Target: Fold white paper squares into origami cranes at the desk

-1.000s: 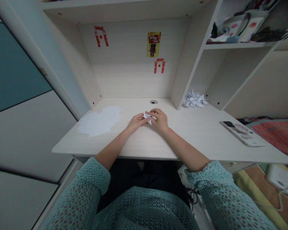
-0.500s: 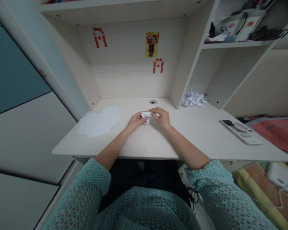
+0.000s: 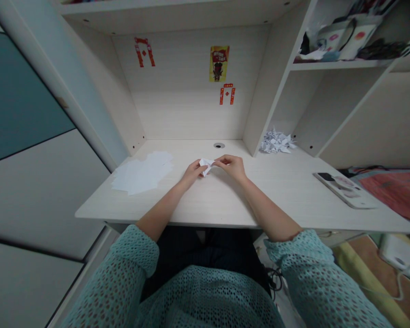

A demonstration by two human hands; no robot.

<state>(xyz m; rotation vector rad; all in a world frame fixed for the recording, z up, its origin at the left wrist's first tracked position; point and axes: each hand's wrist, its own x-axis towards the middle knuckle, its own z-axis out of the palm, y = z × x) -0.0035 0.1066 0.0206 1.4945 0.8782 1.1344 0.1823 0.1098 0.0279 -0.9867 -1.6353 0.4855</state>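
Well, the person sits at a pale wood-grain desk (image 3: 205,205), and both bare hands work close together near its middle. Between them is a small folded piece of white paper (image 3: 206,166), and it is the only thing they hold. The fingers of the left hand (image 3: 192,174) are closed together on its left part, and the right hand (image 3: 233,166) reaches in with the fingers pinched on its right point, though the exact grip is too small to see well. The sleeves of a teal open-knit sweater (image 3: 133,248) are pushed up the forearms. At about 9 o'clock from the hands lies a loose stack of white paper sheets (image 3: 141,172). At about 2 o'clock, in the corner under the shelf, sits a heap of folded white paper figures (image 3: 277,142). A round cable grommet (image 3: 219,146) is at 12 o'clock, and a pale smartphone (image 3: 345,190) lies at 3 o'clock.
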